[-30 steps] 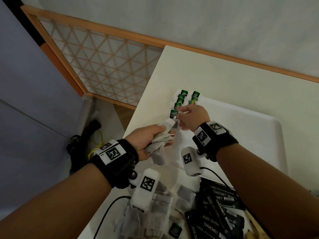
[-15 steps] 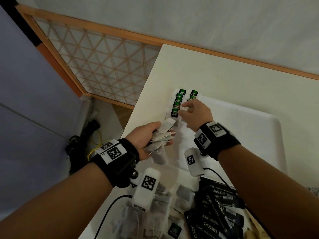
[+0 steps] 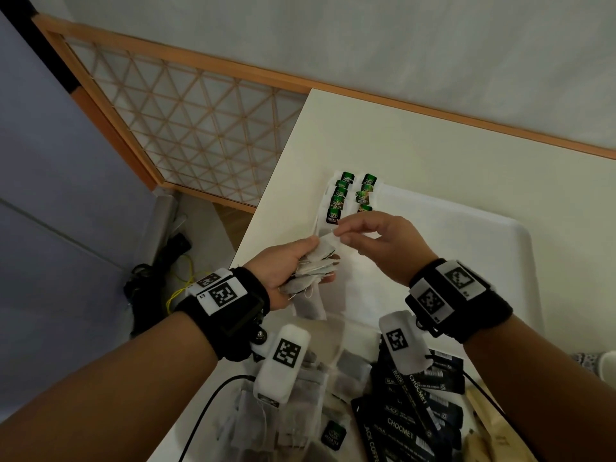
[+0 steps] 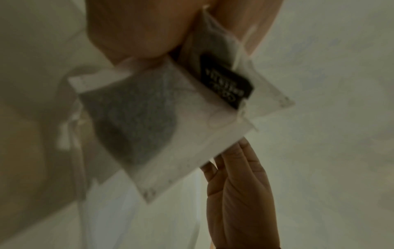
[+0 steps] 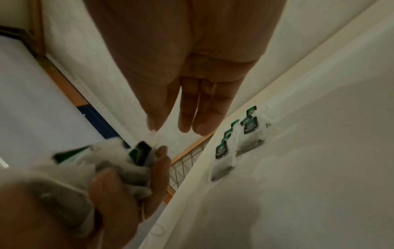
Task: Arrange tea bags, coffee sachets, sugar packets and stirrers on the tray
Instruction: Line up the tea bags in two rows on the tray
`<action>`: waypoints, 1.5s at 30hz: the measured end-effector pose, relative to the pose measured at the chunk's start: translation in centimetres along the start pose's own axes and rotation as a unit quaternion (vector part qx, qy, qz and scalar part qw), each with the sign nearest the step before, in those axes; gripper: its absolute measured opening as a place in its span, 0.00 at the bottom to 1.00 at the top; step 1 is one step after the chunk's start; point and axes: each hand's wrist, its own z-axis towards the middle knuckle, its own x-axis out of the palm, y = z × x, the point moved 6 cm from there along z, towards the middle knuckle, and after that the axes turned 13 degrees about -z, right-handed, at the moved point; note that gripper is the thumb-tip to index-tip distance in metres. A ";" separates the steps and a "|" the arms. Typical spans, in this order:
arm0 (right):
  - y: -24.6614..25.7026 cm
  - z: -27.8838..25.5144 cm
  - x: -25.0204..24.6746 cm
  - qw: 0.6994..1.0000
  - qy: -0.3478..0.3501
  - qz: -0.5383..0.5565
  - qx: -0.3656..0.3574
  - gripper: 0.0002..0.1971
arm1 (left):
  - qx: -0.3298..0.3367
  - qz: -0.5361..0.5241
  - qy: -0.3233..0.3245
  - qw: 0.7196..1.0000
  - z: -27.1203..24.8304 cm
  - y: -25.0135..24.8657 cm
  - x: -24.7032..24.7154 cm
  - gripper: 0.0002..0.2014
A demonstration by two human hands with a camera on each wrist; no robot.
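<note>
Item: bundle of tea bags (image 3: 315, 266), white paper with grey fill, held over the near left corner of the tray (image 3: 520, 248). We find our left hand (image 3: 283, 268) wrapped round the bundle, thumb on top and fingers curled beneath; a string loop hangs below it. The left wrist view shows the bags fanned out, one dark tag among them.

Item: top tea bag (image 3: 328, 240) of the bundle. Our right hand (image 3: 383, 248) pinches its upper corner between thumb and forefinger, the other fingers (image 5: 204, 116) relaxed and nearly straight. The bag touches both hands; we cannot tell whether it has left the bundle.

Item: tea bags with green tags (image 3: 340, 201), laid in two short overlapping rows on the far left corner of the tray, just beyond our right hand's fingertips. The right wrist view shows them lying flat by the tray rim.

Item: white tray, resting on the pale counter (image 3: 400, 145), most of its surface bare.

Item: loose tea bags (image 3: 300, 405), a heap on the counter near us, partly under our left wrist.

Item: black coffee sachets (image 3: 410, 425) printed CHOCMET, piled just right of that heap.

Item: tan paper packets (image 3: 483, 428) at the near right edge, partly hidden by our right forearm; we cannot tell what they are.
</note>
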 end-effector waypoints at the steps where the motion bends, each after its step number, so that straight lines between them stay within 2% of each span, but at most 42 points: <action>1: 0.2 -0.1 -0.1 1.000 0.010 -0.015 -0.006 0.09 | -0.005 0.004 0.002 1.000 0.0 0.1 -0.1 0.18; 5: 1.1 -0.2 0.4 0.992 0.067 -0.095 -0.054 0.19 | 0.001 0.003 -0.002 1.000 -0.2 -0.1 -0.1 0.18; 8: 1.3 0.0 0.8 0.993 0.053 -0.084 -0.058 0.14 | 0.013 0.005 -0.005 1.000 -0.3 -0.3 -0.2 0.19; 12: 0.7 0.5 0.8 0.999 0.045 0.013 0.008 0.03 | 0.014 -0.018 -0.013 1.000 -0.4 -0.3 -0.6 0.19; 17: -1.0 0.6 0.2 0.978 0.022 0.169 0.117 0.04 | 0.007 -0.033 -0.020 0.999 0.1 0.1 -1.5 0.14; 22: -5.1 1.1 -0.3 0.964 -0.028 0.131 0.231 0.01 | -0.003 -0.044 -0.017 0.999 0.8 0.1 -1.9 0.12; 27: -7.2 2.1 0.0 0.947 -0.060 0.116 0.294 0.08 | 0.005 -0.044 -0.018 0.999 1.2 -0.6 -1.6 0.11; 32: -7.8 3.2 0.2 0.943 -0.077 0.089 0.312 0.11 | 0.012 -0.036 -0.019 0.999 1.3 -1.2 -1.2 0.12; 36: -8.1 3.2 0.1 0.944 -0.076 0.028 0.321 0.12 | 0.009 -0.045 -0.023 0.999 1.3 -1.2 -0.9 0.14; 40: -8.4 3.5 -0.3 0.948 -0.085 -0.054 0.301 0.13 | 0.002 -0.044 -0.017 0.999 1.1 -1.2 -0.7 0.12; 45: -7.8 3.7 -0.7 0.953 -0.119 -0.027 0.278 0.22 | 0.002 -0.047 -0.023 0.999 1.0 -1.2 -0.6 0.12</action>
